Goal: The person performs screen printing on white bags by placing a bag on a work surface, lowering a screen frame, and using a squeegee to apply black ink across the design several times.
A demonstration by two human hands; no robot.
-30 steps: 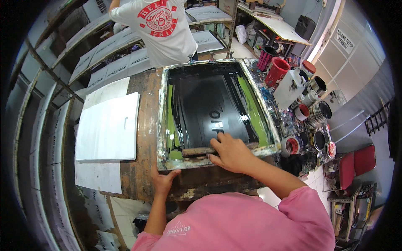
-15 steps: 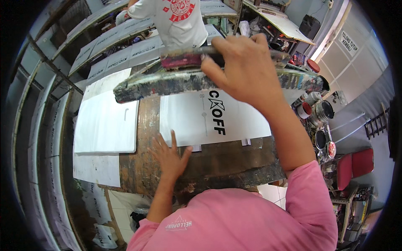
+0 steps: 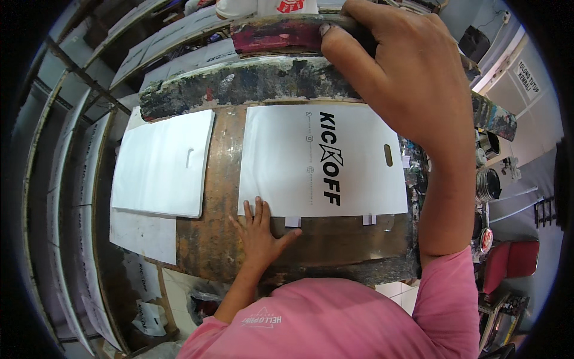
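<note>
A white plastic bag (image 3: pixel 278 161) with black lettering and an oval handle hole lies flat on the stained wooden table (image 3: pixel 221 161) before me. The fingertips of my left hand (image 3: pixel 257 230) rest on its near left corner, fingers spread. Above the bag's far side, my right hand (image 3: pixel 412 78) grips a raised, ink-crusted screen printing frame (image 3: pixel 251 84). A maroon-stained wooden bar (image 3: pixel 278 37) shows just beyond the frame's near edge, by my right thumb; my hand hides part of both. Small pale tabs (image 3: pixel 293 222) sit along the bag's near edge.
A stack of blank white bags (image 3: pixel 161 167) lies at the left. Racks holding printed bags (image 3: pixel 92 161) stand farther left and behind. Ink tins (image 3: pixel 487 185) and a red chair (image 3: pixel 508 263) are at the right. Beyond the frame, another person's white shirt (image 3: pixel 269 7) shows.
The frame has swung higher and closer to me in my right hand, uncovering more of the printed bag and its handle hole. My left hand stays near the bag's corner. The view has shifted.
</note>
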